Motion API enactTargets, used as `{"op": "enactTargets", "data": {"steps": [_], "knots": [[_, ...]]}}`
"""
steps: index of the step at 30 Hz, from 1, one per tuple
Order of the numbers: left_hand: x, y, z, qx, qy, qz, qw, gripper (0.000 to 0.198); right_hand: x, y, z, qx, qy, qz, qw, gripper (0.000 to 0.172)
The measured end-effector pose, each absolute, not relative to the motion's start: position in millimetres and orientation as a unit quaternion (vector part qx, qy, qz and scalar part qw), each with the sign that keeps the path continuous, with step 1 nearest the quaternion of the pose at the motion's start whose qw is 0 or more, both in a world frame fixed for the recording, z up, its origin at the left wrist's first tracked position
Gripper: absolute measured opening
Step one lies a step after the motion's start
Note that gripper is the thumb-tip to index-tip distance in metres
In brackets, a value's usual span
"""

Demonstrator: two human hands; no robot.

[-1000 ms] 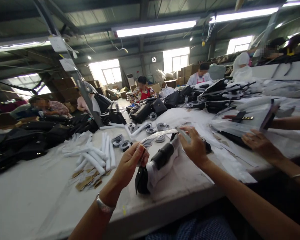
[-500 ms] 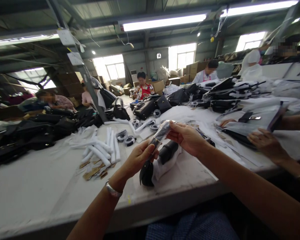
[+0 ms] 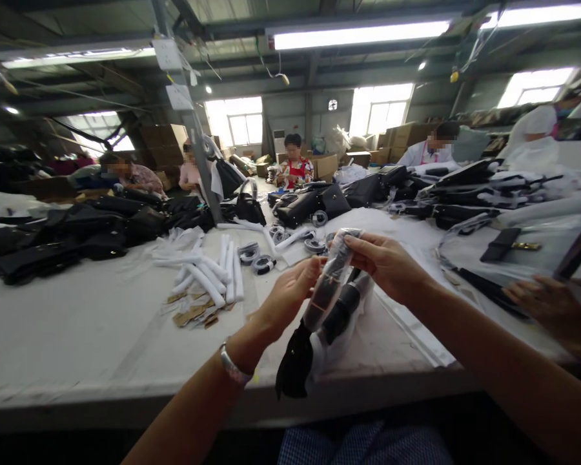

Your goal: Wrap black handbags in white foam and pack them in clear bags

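Observation:
A black bag handle (image 3: 326, 290) in clear plastic wrap, with a buckle-like metal outline on it, slants up in front of me. My right hand (image 3: 385, 261) pinches its upper end between thumb and fingers. At its left edge, my left hand (image 3: 290, 294) has the thumb and fingers closed at the wrap; the fingertips are partly hidden behind it. Below lies the small black bag (image 3: 295, 361), its dark end at the table's front edge. White wrapping covers part of the bag's right side.
White foam tubes (image 3: 203, 274) and brown cardboard scraps (image 3: 193, 313) lie left on the table (image 3: 77, 336). Coiled, wrapped straps (image 3: 263, 263) sit behind. Black bags (image 3: 53, 239) are heaped far left. At right, a co-worker's hand (image 3: 552, 310) is at a plastic-covered bag (image 3: 508, 248).
My left hand has loosened from around the handle and moved to its left edge, exposing the buckle part. The handle stands more upright. My view has turned slightly left.

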State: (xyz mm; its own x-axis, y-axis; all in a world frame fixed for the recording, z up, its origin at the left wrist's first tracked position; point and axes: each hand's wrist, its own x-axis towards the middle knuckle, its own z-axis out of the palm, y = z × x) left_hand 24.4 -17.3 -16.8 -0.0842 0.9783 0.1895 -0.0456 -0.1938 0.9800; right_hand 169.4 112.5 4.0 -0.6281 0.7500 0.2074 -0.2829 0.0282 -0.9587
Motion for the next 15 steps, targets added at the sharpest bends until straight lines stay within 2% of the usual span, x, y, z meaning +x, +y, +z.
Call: {"op": "enactTargets", "data": {"steps": [4,7,10,12,14,15], "knots": [[25.2,7.4,2.7,0.518,0.437,0.555,0.483,0.034,166.9,115.0,12.7,-0.178,-0.647,0.645,0.366,0.031],[18.4,10.0,8.1,0.480,0.422,0.602,0.479,0.027,178.4,127.7,17.8,-0.188,-0.682,0.621,0.338,0.044],[2.6,4.5,12.7,0.429,0.430,0.668,0.429,0.026,188.9,162.5,6.1,-0.234,-0.663,0.572,0.422,0.053],[-7.6,1.0,15.2,0.418,0.441,0.686,0.400,0.026,186.7,196.1,-15.5,-0.276,-0.643,0.533,0.477,0.051],[-14.7,-1.5,15.0,0.427,0.461,0.672,0.391,0.026,175.3,230.7,-46.7,-0.333,-0.663,0.491,0.457,0.041],[-17.0,-2.6,13.4,0.433,0.475,0.657,0.394,0.027,166.8,246.0,-64.2,-0.364,-0.695,0.460,0.416,0.035]]}}
